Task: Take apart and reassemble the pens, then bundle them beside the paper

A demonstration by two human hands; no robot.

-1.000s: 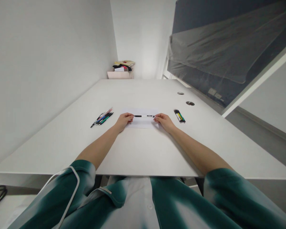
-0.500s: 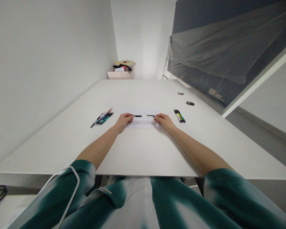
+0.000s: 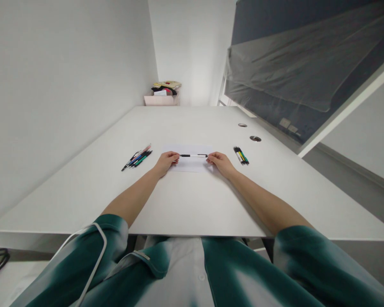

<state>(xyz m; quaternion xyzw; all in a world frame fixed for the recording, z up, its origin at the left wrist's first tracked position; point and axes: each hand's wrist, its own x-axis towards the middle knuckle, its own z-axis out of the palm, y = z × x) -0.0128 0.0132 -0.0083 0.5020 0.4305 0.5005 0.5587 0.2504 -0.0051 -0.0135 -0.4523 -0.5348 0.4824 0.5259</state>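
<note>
A white pen [image 3: 193, 155] with a black grip and black clip lies level between my two hands, above a sheet of white paper [image 3: 187, 166]. My left hand [image 3: 167, 163] pinches its left, black-grip end. At the clip end, the fingers of my right hand [image 3: 222, 163] are closed on the pen as well. Left of my left hand lies a loose bunch of pens [image 3: 137, 158] in black, blue, green and pink. To the right of my right hand, several pens [image 3: 241, 156] with white, yellow and green parts lie side by side.
The white table [image 3: 185, 209] runs away from me to a pale box [image 3: 161, 100] heaped with items at the far end. Two round cable holes [image 3: 255, 138] sit near its right edge. A plastic-covered dark panel [image 3: 291, 64] stands on the right. A white cable [image 3: 100, 243] crosses my left sleeve.
The pen has turned slightly about its length, so its clip shows a little differently. Both hands stay in place, and the other pens have not moved.
</note>
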